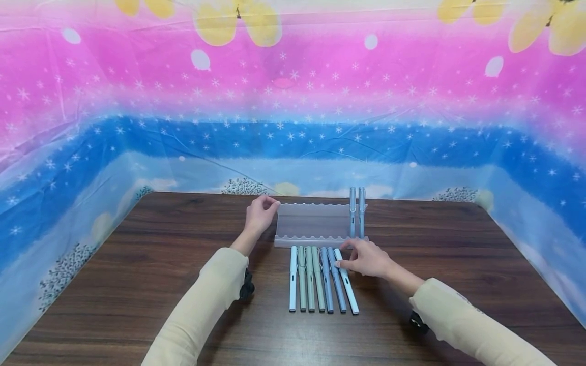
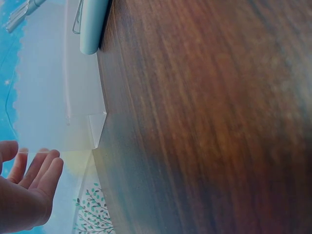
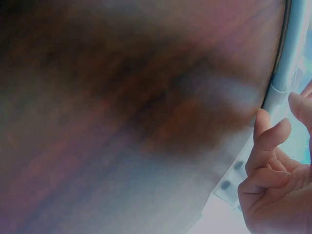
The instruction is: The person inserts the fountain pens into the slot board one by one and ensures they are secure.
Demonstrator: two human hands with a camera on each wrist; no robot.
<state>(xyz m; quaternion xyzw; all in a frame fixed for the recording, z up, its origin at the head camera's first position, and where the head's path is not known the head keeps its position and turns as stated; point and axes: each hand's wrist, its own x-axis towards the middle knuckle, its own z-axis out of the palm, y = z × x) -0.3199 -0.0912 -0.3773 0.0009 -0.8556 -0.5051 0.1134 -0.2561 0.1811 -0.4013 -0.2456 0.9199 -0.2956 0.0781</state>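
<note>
A translucent pen rack (image 1: 316, 221) with scalloped edges stands on the table. My left hand (image 1: 261, 213) pinches its upper left corner; the left wrist view shows those fingers (image 2: 46, 175) at the panel's edge. Two grey-blue pens (image 1: 357, 213) stand upright at the rack's right end. In front of it lies a row of several capped pens: a pale blue one (image 1: 293, 279) at the left, green ones (image 1: 310, 279), darker blue ones (image 1: 327, 279). My right hand (image 1: 368, 258) has thumb and fingers around the cap end of the slanted, rightmost pale blue pen (image 1: 349, 288).
The brown wooden table (image 1: 151, 284) extends to both sides and in front of the pens. A patterned pink and blue cloth (image 1: 293, 137) hangs along the back and sides of the table.
</note>
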